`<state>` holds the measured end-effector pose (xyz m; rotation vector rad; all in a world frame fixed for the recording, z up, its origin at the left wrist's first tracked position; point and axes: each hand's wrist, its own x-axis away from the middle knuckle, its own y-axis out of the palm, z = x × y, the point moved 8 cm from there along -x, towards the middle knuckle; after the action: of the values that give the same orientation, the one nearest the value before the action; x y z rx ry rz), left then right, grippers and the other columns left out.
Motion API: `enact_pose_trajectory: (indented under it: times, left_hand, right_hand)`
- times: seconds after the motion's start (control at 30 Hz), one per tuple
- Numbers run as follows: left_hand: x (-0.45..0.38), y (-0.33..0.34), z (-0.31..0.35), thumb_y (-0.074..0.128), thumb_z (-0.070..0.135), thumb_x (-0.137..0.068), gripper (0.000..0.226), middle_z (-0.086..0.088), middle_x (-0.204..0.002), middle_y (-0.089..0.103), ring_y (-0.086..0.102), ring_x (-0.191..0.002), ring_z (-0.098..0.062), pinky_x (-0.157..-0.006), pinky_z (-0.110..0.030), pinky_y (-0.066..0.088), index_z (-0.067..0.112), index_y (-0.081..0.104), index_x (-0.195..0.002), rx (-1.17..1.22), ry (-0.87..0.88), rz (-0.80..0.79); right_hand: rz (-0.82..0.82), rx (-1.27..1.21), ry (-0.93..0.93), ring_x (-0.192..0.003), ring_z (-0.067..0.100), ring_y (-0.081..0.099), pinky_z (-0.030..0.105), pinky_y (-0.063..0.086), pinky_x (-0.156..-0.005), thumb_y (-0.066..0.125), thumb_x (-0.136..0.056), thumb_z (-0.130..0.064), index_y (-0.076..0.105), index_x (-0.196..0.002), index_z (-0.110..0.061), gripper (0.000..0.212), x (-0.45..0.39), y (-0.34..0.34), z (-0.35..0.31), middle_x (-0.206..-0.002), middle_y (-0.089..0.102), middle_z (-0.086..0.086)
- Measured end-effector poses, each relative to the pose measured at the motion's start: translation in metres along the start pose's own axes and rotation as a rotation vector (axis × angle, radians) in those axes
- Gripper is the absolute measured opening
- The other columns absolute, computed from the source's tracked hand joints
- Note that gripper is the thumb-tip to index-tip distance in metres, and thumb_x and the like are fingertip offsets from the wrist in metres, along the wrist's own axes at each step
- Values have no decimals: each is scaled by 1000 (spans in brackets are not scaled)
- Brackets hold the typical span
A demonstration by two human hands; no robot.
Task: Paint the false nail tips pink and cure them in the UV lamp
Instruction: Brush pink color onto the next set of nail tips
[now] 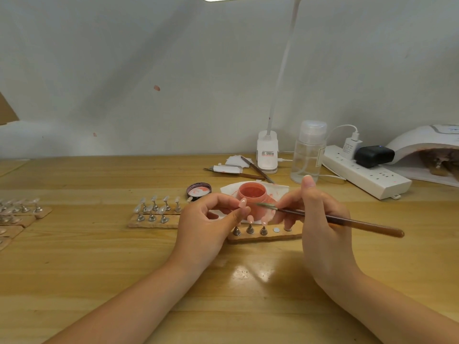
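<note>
Two bare forearms reach in over the wooden table [74, 281] from the near edge, hands meeting above its middle. The left hand [206, 224] is curled, thumb and forefinger pinching a single pale pink nail tip [242, 202] held up off the bench. The right hand [320, 219] grips a brown-handled brush [347, 221] pencil-fashion, thumb pointing upward, handle slanting off to the right and the fine end aimed left, close to the held tip; whether it touches I cannot tell. Just below the hands lies a wooden strip [278, 236] with three metal cone stands [250, 229] upright on it, each topped with a pinkish tip, and two bare round discs [276, 229] beside them. To the left sits a second strip carrying unpainted clear tips [155, 209] in two rows, about eight; further left, at the frame edge, more strips of tips lie blurred and uncountable. Behind the hands an open jar of pink gel [252, 191] stands on a white wipe [229, 188], its dark lid [198, 190] lying upturned just to the left. Farther back are two spare brushes [257, 170] among white pads, a clip-on desk lamp [267, 152] with a small label too fine to read, one clear pump bottle [308, 155], a white power strip [367, 176] holding a white charger and a black adapter, and at far right the white UV lamp [427, 142], strips of tips dimly visible inside its mouth.
</note>
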<state>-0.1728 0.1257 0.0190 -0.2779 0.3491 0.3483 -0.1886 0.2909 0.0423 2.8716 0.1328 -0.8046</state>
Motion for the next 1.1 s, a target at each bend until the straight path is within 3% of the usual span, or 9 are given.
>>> enact_pose_trajectory:
  times: [0.17,0.27,0.37,0.5,0.6,0.77,0.93,1.1]
  left_hand:
    - [0,-1,0,73,33,-65,8,9,-61,65,51,-56,1,-61,-24,40,29,67,-66,-3,12,5]
    - [0,0,1,73,35,-64,8,9,-61,66,52,-58,1,-61,-22,41,30,67,-65,5,16,0]
    - [0,-1,3,72,35,-64,7,9,-62,66,53,-57,1,-58,-19,42,32,67,-63,5,30,5]
    - [1,-1,5,71,36,-64,6,6,-63,67,56,-61,-5,-62,-28,44,32,66,-64,-6,42,17]
    - [1,-1,6,72,34,-64,6,8,-63,66,56,-61,-3,-61,-25,43,31,67,-63,-1,44,13]
    - [2,-2,6,75,31,-67,10,9,-65,67,54,-62,0,-65,-29,45,33,67,-61,-33,38,22]
    - [2,-2,7,75,18,-71,14,6,-69,68,55,-63,1,-59,-15,42,28,67,-65,-32,52,12]
    - [1,-2,6,75,13,-72,12,2,-67,68,54,-60,-4,-59,-23,43,23,69,-66,-47,38,33]
  right_hand:
    - [-36,15,15,-48,4,54,13,42,-47,40,-85,-40,64,-58,-10,48,0,3,2,-53,62,3]
    - [-8,-1,3,-43,5,53,13,41,-44,39,-95,-38,62,-53,-11,55,1,-1,2,-48,59,1]
    - [-13,46,-46,-47,4,51,14,41,-46,38,-94,-36,64,-61,-12,48,0,-1,-2,-55,62,3]
    - [-56,50,-42,-48,3,54,12,41,-48,40,-92,-36,64,-60,-12,47,0,3,-1,-56,63,3]
    - [-19,12,-38,-44,4,54,12,41,-47,37,-90,-33,62,-54,-11,49,0,-1,0,-49,59,0]
    - [-86,92,-102,-55,-1,57,7,40,-54,41,-95,-28,64,-63,-12,42,-1,6,-7,-59,64,-5]
    - [-39,35,-47,-45,4,54,10,43,-50,37,-90,-32,61,-54,-8,50,0,-1,-3,-50,60,0]
    - [-95,123,-104,-56,-1,57,6,39,-55,38,-92,-28,63,-64,-9,42,-2,6,-6,-59,63,-6]
